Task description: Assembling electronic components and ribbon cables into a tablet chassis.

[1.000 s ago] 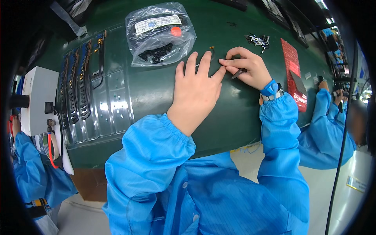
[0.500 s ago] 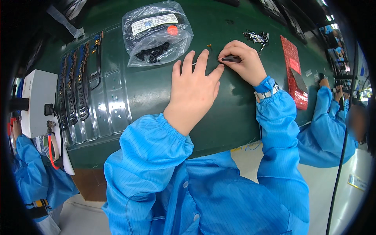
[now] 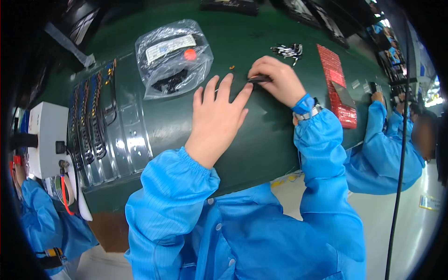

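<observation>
My left hand [image 3: 212,119] rests on the green table mat [image 3: 252,140] with its fingers spread, and a thin pale piece shows between the fingertips. Just beyond its index finger, my right hand [image 3: 280,81] is closed in a pinch on a slim dark tool [image 3: 260,79]. The tool's tip points at the mat near the left index fingertip; its exact kind is not clear. A tiny orange-gold part [image 3: 232,68] lies on the mat beyond the left fingers. What the tool's tip touches is too small to make out.
A clear bag of black parts [image 3: 175,58] lies far left of my hands. Leftward is a clear tray [image 3: 135,135] with rows of black cables, beside a white box [image 3: 49,140]. Small metallic parts [image 3: 288,51] and red bubble wrap [image 3: 337,88] lie to the right; co-workers [image 3: 378,158] sit beyond.
The whole view has shifted, so the table's things appear lower and further left. Against the mat, both hands have hardly moved; the right hand still holds the dark tool.
</observation>
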Motion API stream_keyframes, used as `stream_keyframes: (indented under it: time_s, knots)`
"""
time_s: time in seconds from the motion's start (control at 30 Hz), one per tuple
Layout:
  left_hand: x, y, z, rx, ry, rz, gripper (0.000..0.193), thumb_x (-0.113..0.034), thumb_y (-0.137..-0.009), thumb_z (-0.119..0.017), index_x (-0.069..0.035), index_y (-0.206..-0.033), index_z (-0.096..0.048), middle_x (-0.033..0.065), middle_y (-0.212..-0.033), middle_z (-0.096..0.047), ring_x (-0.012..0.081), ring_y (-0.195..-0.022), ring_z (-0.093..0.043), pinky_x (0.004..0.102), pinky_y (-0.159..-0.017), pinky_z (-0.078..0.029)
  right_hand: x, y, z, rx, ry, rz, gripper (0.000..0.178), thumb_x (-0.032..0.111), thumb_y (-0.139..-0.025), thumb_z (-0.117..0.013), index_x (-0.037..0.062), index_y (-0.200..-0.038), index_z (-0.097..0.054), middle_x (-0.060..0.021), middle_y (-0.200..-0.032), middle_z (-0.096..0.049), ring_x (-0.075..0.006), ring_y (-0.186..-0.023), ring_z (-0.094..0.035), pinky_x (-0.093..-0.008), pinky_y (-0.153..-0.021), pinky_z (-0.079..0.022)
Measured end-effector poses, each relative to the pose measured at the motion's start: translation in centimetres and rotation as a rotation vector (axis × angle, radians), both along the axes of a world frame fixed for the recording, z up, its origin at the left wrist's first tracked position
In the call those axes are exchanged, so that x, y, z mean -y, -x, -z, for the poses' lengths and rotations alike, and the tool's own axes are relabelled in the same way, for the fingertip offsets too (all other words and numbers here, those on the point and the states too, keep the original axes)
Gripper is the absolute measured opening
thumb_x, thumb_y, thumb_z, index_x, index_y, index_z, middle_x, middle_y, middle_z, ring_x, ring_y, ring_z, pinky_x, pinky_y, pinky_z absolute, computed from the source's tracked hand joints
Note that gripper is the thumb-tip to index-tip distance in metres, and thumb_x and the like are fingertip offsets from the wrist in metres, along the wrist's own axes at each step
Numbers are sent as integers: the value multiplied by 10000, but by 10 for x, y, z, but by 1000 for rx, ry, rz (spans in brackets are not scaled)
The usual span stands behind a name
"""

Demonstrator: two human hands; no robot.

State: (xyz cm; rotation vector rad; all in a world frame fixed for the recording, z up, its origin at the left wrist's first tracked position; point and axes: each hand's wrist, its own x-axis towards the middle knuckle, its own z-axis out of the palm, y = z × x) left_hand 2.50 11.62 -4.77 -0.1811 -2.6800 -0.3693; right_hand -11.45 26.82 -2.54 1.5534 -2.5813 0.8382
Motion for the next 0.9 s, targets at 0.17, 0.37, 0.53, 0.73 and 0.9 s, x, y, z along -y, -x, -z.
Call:
stream_keyframes:
  time_s: [0.17,0.37,0.53,0.73,0.9]
  knots:
    - [4,7,-3,-9,-76,3,539,-199,-764,-640,-78,-1252,-444,100,-1194,-475,271,-1116,-448,389,-898,-384,-72,65,-41,-116,216,321,146,73,-772,-657,9,-899,-621,-94,-861,-615,-211,-817,-618,-281,-714,-487]
    - [5,7,-2,-1,-82,-2,483,-147,-771,-618,-35,-1214,-464,98,-1167,-486,256,-1102,-459,379,-890,-395,-87,122,-20,-246,19,427,170,154,-779,-650,52,-914,-649,-103,-902,-613,-286,-818,-604,-333,-728,-483]
    - [7,6,-2,1,-86,-42,440,-135,-771,-610,-32,-1181,-490,98,-1170,-486,260,-1103,-460,386,-898,-396,-80,128,-10,-239,-64,505,177,173,-770,-659,53,-900,-663,-103,-913,-613,-289,-823,-602,-342,-731,-484]
    - [7,6,-2,-5,-61,-39,431,-152,-765,-619,-29,-1162,-505,100,-1173,-486,275,-1112,-447,391,-898,-394,-34,112,-15,-249,75,377,199,212,-771,-662,61,-902,-664,-94,-902,-614,-287,-819,-600,-349,-716,-487]
    - [8,5,-3,16,-65,-15,414,-156,-761,-622,-33,-1142,-518,97,-1169,-489,274,-1114,-445,389,-891,-395,11,102,-5,-324,-95,418,194,162,-773,-659,33,-918,-653,-109,-883,-613,-289,-808,-601,-328,-724,-484]
